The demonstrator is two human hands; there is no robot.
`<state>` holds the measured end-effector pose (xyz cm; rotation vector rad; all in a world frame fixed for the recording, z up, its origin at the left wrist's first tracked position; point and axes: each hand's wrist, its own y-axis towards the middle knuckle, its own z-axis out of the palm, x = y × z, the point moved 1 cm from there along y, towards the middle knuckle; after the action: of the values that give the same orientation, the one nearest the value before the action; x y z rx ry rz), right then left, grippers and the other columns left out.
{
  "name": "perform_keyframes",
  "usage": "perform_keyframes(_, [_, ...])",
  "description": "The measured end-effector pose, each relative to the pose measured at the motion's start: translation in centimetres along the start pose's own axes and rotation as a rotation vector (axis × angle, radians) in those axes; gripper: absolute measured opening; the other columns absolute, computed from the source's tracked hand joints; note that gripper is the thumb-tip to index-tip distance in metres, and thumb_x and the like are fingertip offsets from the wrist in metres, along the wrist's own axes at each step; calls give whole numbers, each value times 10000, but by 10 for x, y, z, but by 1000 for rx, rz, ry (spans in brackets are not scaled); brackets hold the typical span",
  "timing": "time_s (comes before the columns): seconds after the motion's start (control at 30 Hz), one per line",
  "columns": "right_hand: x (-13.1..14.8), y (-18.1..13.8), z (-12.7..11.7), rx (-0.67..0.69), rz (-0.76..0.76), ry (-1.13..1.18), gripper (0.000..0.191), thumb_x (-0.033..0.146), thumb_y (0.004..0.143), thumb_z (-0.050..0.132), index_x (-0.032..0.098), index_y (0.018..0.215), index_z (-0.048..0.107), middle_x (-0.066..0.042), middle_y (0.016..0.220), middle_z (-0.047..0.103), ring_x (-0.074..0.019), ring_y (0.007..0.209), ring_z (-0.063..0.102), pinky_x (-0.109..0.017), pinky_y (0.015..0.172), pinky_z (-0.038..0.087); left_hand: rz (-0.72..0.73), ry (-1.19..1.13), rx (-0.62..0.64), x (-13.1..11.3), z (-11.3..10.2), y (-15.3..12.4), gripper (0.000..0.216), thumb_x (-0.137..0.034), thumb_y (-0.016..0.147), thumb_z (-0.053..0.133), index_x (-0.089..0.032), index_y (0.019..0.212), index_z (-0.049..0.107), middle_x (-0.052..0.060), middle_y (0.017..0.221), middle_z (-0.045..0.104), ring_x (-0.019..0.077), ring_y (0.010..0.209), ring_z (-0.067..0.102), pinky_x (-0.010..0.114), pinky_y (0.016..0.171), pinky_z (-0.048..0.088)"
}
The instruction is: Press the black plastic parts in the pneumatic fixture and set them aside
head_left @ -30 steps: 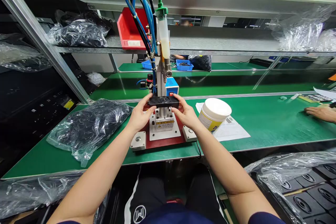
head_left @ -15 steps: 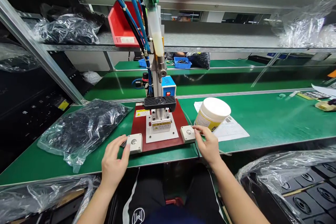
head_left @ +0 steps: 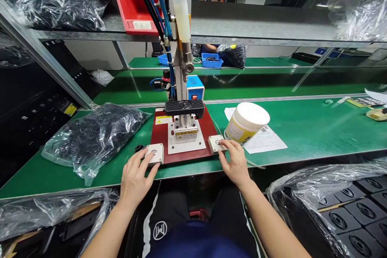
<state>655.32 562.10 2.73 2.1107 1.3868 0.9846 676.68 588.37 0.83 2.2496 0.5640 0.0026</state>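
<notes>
My left hand point(head_left: 136, 176) lies with spread fingers on the left white button box point(head_left: 158, 159), its fingertips at the round metal button. My right hand point(head_left: 234, 162) rests on the right white button box point(head_left: 213, 145), fingers at that button and thumb by the near side. Between the boxes stands a bench press point(head_left: 186, 137) on a dark red base point(head_left: 160, 133). A black ribbed part with a round centre point(head_left: 171, 107) sits on top of its fixture. Above it hangs a dispensing syringe point(head_left: 182, 20) with pale fluid and a metal nozzle.
A white tub point(head_left: 252, 115) stands on papers point(head_left: 272, 143) at the right. To the left lies a plastic bag of black parts point(head_left: 99, 137). Wrapped boxes of black parts point(head_left: 359, 209) flank my legs. A red bin point(head_left: 133, 8) sits on the shelf; a person's arm point(head_left: 210, 47) shows behind.
Both hands have shifted from the outer sides of the button boxes onto their tops, fingers at the buttons. The camera view has tipped down slightly. The black part stays on the fixture.
</notes>
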Motion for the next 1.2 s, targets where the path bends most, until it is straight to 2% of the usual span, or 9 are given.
perform_keyframes(0.2, [6, 13, 1, 67, -77, -164, 236, 313, 914, 547, 173, 1104, 554, -111, 1001, 667, -282, 1010, 568, -426, 831, 424, -25, 93, 55, -3, -4, 9, 325, -397, 863, 627, -242, 1149, 616, 104, 1240, 617, 312, 1183, 546, 407, 858, 462])
perform_keyframes(0.37, [7, 17, 2, 81, -99, -188, 215, 351, 921, 547, 172, 1040, 556, -110, 964, 666, -271, 992, 586, -406, 814, 412, -12, 109, 62, -5, -3, 15, 281, -404, 863, 624, -220, 1075, 637, 103, 1198, 638, 310, 1194, 547, 382, 809, 472])
perform_keyframes(0.5, [5, 9, 3, 40, -86, -126, 241, 309, 917, 551, 188, 1125, 543, -103, 1026, 671, -275, 1041, 583, -418, 843, 428, -42, 29, 6, -8, 2, 10, 311, -360, 867, 623, -225, 1146, 607, 112, 1244, 611, 316, 1222, 527, 429, 922, 473])
perform_keyframes(0.6, [3, -4, 5, 3, -76, -75, 309, 272, 911, 558, 203, 1208, 509, -113, 1156, 648, -288, 1120, 563, -445, 874, 446, -89, -56, -32, -13, 5, 1, 484, -322, 873, 613, -223, 1330, 488, 149, 1366, 512, 328, 1261, 491, 481, 1010, 438])
perform_keyframes(0.7, [2, -19, 6, -63, -39, -34, 302, 238, 901, 569, 205, 1196, 511, -132, 1216, 615, -295, 1144, 555, -482, 904, 459, -123, -103, -76, -18, 5, -8, 577, -276, 871, 614, -244, 1407, 401, 156, 1411, 454, 325, 1274, 475, 505, 1040, 418])
perform_keyframes(0.93, [7, -36, 2, -181, -7, 50, 253, 155, 874, 576, 199, 1121, 542, -160, 1207, 588, -302, 1118, 557, -542, 912, 479, -134, -140, -167, -30, -1, -16, 475, -185, 866, 603, -242, 1319, 474, 146, 1335, 491, 304, 1230, 504, 496, 1013, 445])
perform_keyframes(1.2, [11, -47, -1, -190, 11, 79, 217, 114, 864, 565, 215, 1056, 569, -155, 1210, 581, -305, 1119, 557, -558, 905, 486, -105, -189, -186, -42, 2, -24, 368, -120, 852, 597, -223, 1202, 542, 142, 1263, 525, 290, 1180, 531, 472, 980, 465])
